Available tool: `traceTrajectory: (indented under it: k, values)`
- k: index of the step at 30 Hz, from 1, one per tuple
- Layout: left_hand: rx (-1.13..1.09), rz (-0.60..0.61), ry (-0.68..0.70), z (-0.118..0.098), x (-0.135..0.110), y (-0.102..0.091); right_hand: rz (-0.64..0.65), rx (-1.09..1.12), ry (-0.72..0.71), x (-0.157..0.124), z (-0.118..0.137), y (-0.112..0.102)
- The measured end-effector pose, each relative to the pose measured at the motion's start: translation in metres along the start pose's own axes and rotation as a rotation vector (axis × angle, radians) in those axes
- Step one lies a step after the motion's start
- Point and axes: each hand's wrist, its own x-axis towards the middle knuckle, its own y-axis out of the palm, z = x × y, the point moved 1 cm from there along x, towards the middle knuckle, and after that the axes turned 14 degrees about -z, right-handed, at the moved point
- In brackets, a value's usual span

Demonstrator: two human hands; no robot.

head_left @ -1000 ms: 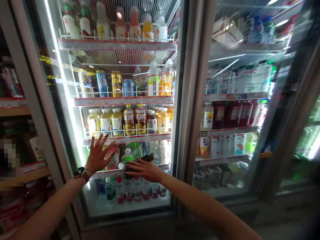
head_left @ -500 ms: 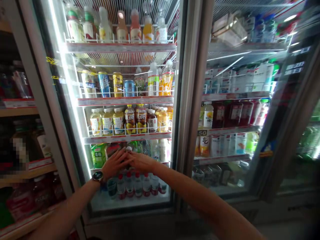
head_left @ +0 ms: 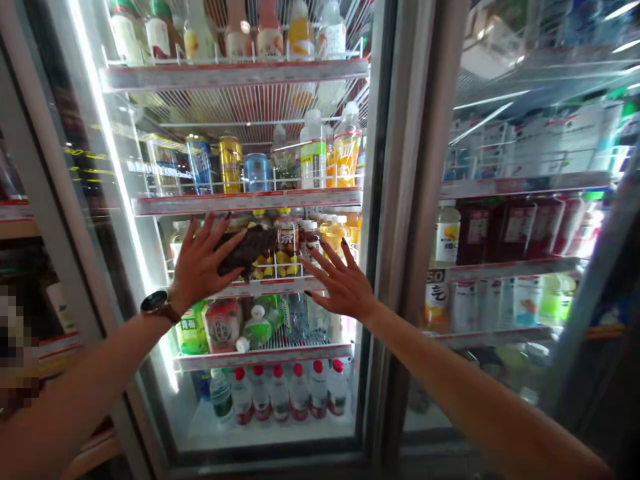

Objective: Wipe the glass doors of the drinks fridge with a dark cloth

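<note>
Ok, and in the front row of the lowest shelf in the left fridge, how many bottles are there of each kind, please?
Red-capped bottles: 6
Green-tinted bottle: 1
Total: 7

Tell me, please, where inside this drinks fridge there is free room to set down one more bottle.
Bare room shows on the white fridge floor in front of the red-capped bottles, and above the cans, below the top shelf. The shelf behind the left hand and right hand is crowded with bottles.
</note>
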Motion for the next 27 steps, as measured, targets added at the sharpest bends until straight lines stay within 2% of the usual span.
traceTrajectory:
  k: [3, 5, 7, 8, 9, 11, 13, 15, 17, 18, 19, 21, 23, 25, 27]
  values:
    - [-0.052, 0.148, 0.073, -0.056, -0.072, 0.005, 0.000, 0.011, -0.006, -0.001, 0.005, -0.001]
    - [-0.092, 0.235, 0.170, -0.088, -0.124, -0.001, 0.004, 0.022, -0.005, 0.000, 0.004, -0.003]
    - [-0.116, 0.287, 0.229, -0.099, -0.156, -0.012, 0.015, 0.039, -0.003, 0.001, 0.002, -0.006]
    - [-0.112, 0.302, 0.225, -0.094, -0.160, -0.019, 0.021, 0.049, -0.012, 0.001, 0.000, -0.007]
    - [-0.094, 0.301, 0.202, -0.082, -0.155, -0.024, 0.025, 0.055, -0.024, 0.001, -0.001, -0.007]
    - [-0.012, 0.246, 0.110, -0.041, -0.121, -0.033, 0.029, 0.061, -0.049, -0.001, -0.003, -0.007]
    - [0.095, 0.136, 0.011, 0.009, -0.067, -0.037, 0.034, 0.068, -0.055, -0.002, -0.003, -0.006]
    - [0.122, 0.055, -0.017, 0.050, -0.013, -0.035, 0.041, 0.077, -0.040, -0.003, -0.003, -0.005]
    - [0.084, 0.013, -0.003, 0.066, 0.020, -0.029, 0.040, 0.079, -0.030, -0.004, -0.003, -0.004]
    - [0.058, 0.012, 0.008, 0.063, 0.025, -0.026, 0.033, 0.074, -0.026, -0.004, -0.002, -0.004]
    - [0.034, 0.026, 0.013, 0.054, 0.021, -0.022, 0.023, 0.068, -0.026, -0.004, -0.001, -0.003]
    - [-0.007, 0.088, 0.022, 0.018, -0.014, -0.014, 0.012, 0.055, -0.033, -0.004, 0.000, -0.002]
    - [-0.056, 0.173, 0.071, -0.030, -0.071, -0.011, 0.014, 0.035, -0.039, -0.003, 0.001, -0.002]
    - [-0.099, 0.250, 0.192, -0.075, -0.130, -0.014, 0.022, 0.017, -0.057, -0.001, 0.000, -0.005]
    - [-0.160, 0.337, 0.334, -0.100, -0.169, -0.020, 0.030, 0.008, -0.085, -0.001, -0.001, -0.009]
